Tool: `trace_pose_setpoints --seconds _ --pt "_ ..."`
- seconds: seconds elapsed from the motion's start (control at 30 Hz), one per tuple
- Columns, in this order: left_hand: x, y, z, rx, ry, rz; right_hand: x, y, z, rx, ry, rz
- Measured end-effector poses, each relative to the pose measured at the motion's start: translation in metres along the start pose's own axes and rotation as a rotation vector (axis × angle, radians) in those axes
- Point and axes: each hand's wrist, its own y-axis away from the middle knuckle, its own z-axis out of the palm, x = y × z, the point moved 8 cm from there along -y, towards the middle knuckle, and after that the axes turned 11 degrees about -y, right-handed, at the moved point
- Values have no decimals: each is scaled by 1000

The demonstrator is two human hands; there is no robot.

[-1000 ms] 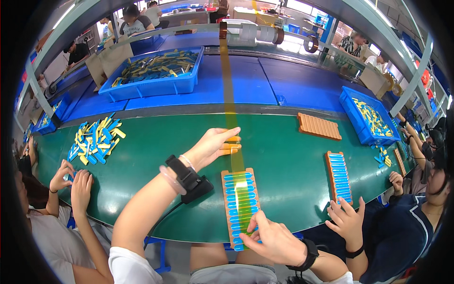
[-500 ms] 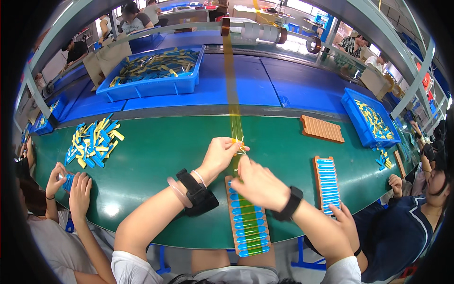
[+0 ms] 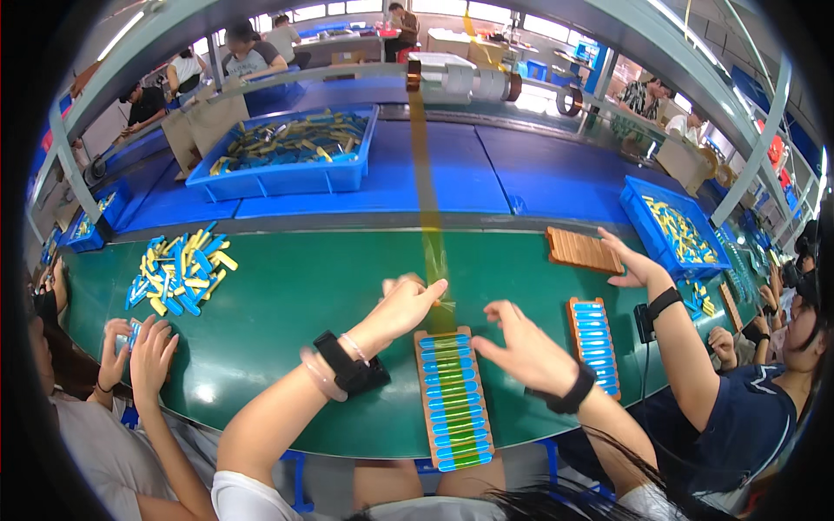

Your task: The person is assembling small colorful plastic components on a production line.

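A strip of amber transparent tape (image 3: 424, 165) hangs from a roll (image 3: 414, 73) at the back and comes down over the table. My left hand (image 3: 404, 306) is closed, its thumb and fingers pinching the lower part of this tape. Just below lies a brown grooved tray (image 3: 418, 382) filled with blue flat pieces, with a length of the tape stuck lengthwise over their middles, looking yellow-green. Its near end juts past the table edge. My right hand (image 3: 534, 354) hovers beside the tray's upper right, fingers apart and holding nothing.
Loose blue and yellow pieces (image 3: 181, 269) lie heaped at left, near a co-worker's hands (image 3: 149, 356). Another co-worker's hand (image 3: 630, 260) touches a brown tray (image 3: 573, 249); a filled tray (image 3: 595, 347) lies nearer. Blue bins (image 3: 287, 182) stand behind and at right (image 3: 678, 226).
My right hand has come away from the tape and moved right and down, its fingers opening. My left hand stays at the tape. The right co-worker's hand has reached forward to the far tray.
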Motion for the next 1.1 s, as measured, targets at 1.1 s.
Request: trace_pose_setpoints --seconds 1.1 --pt "-119 -8 -49 -138 -639 411 64 190 -60 779 -509 67"
